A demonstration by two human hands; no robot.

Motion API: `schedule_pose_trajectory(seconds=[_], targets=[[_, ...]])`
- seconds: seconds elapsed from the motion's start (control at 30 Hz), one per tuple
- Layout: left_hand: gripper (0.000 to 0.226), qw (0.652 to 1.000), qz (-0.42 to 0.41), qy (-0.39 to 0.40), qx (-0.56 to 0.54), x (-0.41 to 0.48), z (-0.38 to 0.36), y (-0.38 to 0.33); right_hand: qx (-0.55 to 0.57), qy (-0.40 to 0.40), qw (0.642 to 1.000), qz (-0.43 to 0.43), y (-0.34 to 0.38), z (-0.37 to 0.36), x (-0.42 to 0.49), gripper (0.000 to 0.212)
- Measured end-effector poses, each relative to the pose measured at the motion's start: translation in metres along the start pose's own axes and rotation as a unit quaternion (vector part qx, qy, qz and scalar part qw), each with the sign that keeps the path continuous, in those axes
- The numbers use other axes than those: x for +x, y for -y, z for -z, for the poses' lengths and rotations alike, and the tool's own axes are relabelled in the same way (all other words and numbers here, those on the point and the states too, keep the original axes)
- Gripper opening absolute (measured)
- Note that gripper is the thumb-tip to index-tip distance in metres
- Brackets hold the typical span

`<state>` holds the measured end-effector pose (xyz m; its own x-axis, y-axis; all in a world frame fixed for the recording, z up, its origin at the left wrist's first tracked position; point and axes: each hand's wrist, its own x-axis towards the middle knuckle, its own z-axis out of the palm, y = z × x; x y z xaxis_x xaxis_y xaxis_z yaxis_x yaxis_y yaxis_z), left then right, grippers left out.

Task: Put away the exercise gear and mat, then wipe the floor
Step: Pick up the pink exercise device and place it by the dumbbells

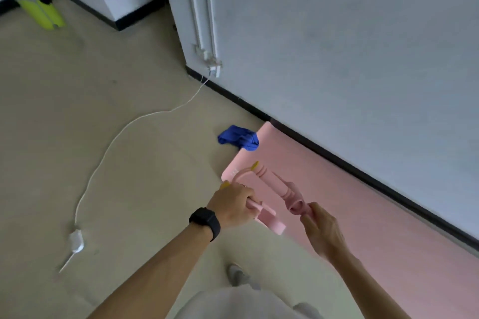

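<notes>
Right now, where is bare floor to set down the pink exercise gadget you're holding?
Bare beige floor lies between the white cable and the pink exercise mat. The mat is bare farther right, along the black skirting. Crowded: the mat's corner, with the crumpled blue cloth, the pink exercise gadget, and left hand and right hand gripping it.

We see through one head-worn camera, looking forward and steeply down at the floor (90, 150). Our view is tilted, so the wall (337, 33) cuts diagonally across the upper right; left hand (233, 204) and right hand (321, 228) sit nearest, low centre.
</notes>
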<state>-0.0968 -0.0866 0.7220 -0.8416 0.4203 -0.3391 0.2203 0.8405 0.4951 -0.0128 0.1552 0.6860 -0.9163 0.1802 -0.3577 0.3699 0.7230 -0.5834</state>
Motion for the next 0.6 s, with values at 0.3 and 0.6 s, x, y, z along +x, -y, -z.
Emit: schedule_pose_trajectory(seconds=[0.3, 0.6], targets=[[0.018, 0.982, -0.186, -0.008, -0.023, 0.010, -0.024, -0.173, 0.105, -0.210, 0.961, -0.146, -0.118, 0.100, -0.141, 0.017], [0.034, 0.924, -0.374, 0.085, 0.014, -0.084, -0.160, -0.410, 0.186, -0.384, 0.865, -0.264, -0.246, 0.155, -0.375, 0.027]])
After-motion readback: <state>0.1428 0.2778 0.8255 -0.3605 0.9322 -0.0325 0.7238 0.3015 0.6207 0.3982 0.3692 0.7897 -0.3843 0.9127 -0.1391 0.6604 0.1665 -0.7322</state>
